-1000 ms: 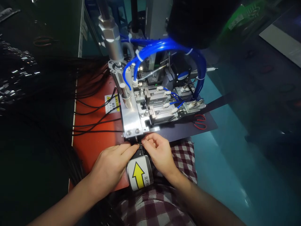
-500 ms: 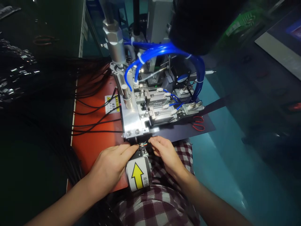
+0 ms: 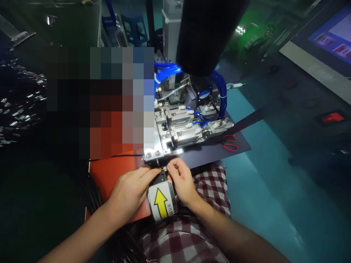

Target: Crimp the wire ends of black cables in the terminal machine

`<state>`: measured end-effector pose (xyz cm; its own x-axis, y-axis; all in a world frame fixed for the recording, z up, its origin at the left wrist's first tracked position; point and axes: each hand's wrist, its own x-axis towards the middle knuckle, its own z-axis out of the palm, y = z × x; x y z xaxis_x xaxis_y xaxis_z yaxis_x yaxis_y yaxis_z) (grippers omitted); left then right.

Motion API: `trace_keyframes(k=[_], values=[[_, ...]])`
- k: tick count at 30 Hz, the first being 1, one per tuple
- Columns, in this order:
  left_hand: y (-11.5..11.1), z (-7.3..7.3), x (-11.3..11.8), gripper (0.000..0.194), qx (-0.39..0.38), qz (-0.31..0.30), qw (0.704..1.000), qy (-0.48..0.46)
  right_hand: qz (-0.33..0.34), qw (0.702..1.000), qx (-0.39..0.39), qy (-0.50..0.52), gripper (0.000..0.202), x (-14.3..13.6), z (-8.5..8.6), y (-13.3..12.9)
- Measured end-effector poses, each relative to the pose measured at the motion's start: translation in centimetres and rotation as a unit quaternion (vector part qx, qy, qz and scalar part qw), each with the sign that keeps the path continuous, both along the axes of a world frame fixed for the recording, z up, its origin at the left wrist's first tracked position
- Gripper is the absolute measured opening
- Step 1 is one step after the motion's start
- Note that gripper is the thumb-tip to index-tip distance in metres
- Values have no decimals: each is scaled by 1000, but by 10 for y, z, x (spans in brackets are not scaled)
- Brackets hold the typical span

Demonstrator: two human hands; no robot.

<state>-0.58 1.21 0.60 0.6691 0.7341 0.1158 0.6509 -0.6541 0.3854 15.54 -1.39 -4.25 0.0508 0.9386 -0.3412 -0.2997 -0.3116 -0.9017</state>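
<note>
My left hand (image 3: 132, 190) and my right hand (image 3: 181, 180) meet at the front edge of a small metal machine (image 3: 175, 126). Their fingertips pinch a tiny cable end (image 3: 163, 169) with thin coloured wires, right under the machine's silver front plate (image 3: 152, 155). Just below the fingers sits a black block with a white label bearing a yellow arrow (image 3: 161, 204). What each finger grips is too small to see clearly. A red mat (image 3: 115, 170) lies under my left hand.
Blue air hoses (image 3: 221, 87) loop over the machine. Red-handled scissors (image 3: 229, 143) lie on a dark sheet (image 3: 208, 155) to the right. A big black cylinder (image 3: 205, 33) hangs overhead. Black cables (image 3: 87, 190) pile on the left. A screen (image 3: 329, 36) stands at far right.
My right hand moved back left from half a second ago and its fingertips closed in on the cable end again. The view tilted up. My left hand stayed put.
</note>
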Motion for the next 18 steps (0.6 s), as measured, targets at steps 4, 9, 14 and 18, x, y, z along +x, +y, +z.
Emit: trace_keyframes(k=[4,9,14,18], values=[[0,2,0,28,-26,5,1000,-9,-54,998,2,15,23,0,-9,-4],[0,2,0,29,-25,2,1000,-9,1,994,55,-93,16,16,-9,-1],[0,2,0,29,-25,4,1000,-16,85,934,203,-281,18,33,1,6],[0,3,0,29,-27,6,999,-22,130,865,301,-381,20,43,1,11]])
